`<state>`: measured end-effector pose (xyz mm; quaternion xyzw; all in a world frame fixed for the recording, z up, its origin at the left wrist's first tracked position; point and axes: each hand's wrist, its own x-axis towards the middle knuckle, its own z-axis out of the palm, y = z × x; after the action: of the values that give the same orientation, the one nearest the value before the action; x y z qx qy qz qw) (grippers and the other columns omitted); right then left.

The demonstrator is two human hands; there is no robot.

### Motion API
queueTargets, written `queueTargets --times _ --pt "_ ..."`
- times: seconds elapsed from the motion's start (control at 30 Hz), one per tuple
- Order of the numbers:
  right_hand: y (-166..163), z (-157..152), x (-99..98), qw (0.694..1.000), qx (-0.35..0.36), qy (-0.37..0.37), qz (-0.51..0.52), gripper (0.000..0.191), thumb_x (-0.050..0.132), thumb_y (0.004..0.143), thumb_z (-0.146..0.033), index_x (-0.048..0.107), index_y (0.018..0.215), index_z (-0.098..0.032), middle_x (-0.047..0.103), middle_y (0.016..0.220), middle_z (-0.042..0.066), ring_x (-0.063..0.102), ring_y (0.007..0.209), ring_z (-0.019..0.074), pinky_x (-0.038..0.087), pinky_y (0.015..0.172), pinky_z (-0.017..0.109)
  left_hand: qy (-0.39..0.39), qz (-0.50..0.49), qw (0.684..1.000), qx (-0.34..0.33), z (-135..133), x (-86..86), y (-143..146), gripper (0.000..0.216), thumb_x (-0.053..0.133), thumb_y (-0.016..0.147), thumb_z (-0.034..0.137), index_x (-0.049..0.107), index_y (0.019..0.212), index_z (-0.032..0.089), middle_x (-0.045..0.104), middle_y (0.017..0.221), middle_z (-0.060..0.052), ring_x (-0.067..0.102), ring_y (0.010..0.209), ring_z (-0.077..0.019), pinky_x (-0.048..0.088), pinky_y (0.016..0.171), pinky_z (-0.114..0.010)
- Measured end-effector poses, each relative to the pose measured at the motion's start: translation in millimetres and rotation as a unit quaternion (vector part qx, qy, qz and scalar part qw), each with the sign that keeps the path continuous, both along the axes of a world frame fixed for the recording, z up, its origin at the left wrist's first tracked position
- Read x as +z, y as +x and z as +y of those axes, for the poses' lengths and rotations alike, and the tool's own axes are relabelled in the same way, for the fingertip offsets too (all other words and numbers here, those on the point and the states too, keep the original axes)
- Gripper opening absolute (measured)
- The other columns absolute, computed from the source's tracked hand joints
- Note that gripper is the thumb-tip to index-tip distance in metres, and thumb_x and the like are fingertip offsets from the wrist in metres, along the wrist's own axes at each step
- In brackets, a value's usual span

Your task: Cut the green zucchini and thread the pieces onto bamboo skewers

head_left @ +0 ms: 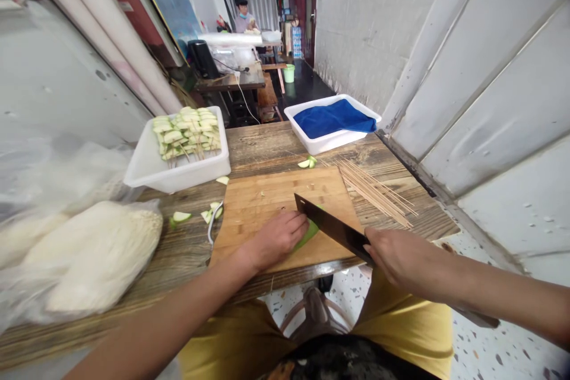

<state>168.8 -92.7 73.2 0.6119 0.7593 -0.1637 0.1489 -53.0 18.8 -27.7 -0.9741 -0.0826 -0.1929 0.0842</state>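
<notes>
My left hand (278,238) is closed over a green zucchini (308,237) that lies on the wooden cutting board (253,196). Its fingertips press on the zucchini close to the blade, and the hand covers part of it. In my right hand (396,258) is a cleaver (332,224), gripped at the handle end. The broad dark blade slants across the zucchini, its far corner near my left fingers. A few tiny scraps dot the board. Zucchini pieces (181,217) lie on the table to the left, and more end pieces (307,162) sit behind the board.
Thin wooden skewers (376,190) are spread right of the board. A white tub (178,178) holds skewered zucchini slices; another tray (327,143) holds a blue cloth (332,119). Bagged pale noodle-like food (98,249) lies left. A person (244,18) sits in the background.
</notes>
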Motion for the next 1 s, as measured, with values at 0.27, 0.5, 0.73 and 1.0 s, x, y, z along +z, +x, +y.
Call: queueTargets --times 0.27,0.5,0.73,1.0 --pt "-1.7 -3.8 11.1 0.999 0.011 0.039 -0.018 0.008 0.045 0.083 -0.011 0.053 0.080 -0.013 0.064 0.064 0.008 0.059 0.053 0.0169 0.029 0.046 0.024 -0.001 0.011 1.000 -0.005 -2.5 -0.7 -6.4 0.030 0.031 0.087 0.012 0.055 0.102 0.005 0.060 0.095 -0.017 0.053 0.089 -0.0213 0.050 0.072 -0.035" --pt "-1.9 -12.2 18.1 0.997 0.011 0.080 0.002 0.007 0.045 0.083 -0.013 0.048 0.077 -0.016 0.058 0.054 0.003 0.051 0.043 0.0127 0.024 0.042 0.024 0.009 0.010 1.000 0.017 -4.0 -2.7 -6.4 0.031 0.028 0.088 0.013 0.057 0.098 0.007 0.062 0.094 -0.015 0.054 0.087 -0.0209 0.049 0.073 -0.035" --pt "-3.4 -11.7 14.7 0.997 0.004 0.073 0.013 0.012 0.042 0.085 -0.013 0.046 0.074 -0.017 0.058 0.056 0.003 0.051 0.044 0.0123 0.023 0.043 0.024 0.022 0.027 0.999 0.020 -3.1 -5.0 -8.7 0.033 0.027 0.089 0.014 0.057 0.102 0.008 0.062 0.101 -0.013 0.055 0.091 -0.0207 0.049 0.075 -0.034" --pt "-6.3 -4.0 -2.1 1.000 0.009 0.025 0.016 0.015 0.037 0.087 -0.013 0.051 0.079 -0.013 0.063 0.063 0.009 0.058 0.053 0.0171 0.026 0.046 0.026 -0.011 0.003 1.000 0.003 -1.4 -8.4 -10.4 0.029 0.032 0.088 0.012 0.057 0.100 0.006 0.061 0.098 -0.017 0.056 0.091 -0.0216 0.049 0.074 -0.035"
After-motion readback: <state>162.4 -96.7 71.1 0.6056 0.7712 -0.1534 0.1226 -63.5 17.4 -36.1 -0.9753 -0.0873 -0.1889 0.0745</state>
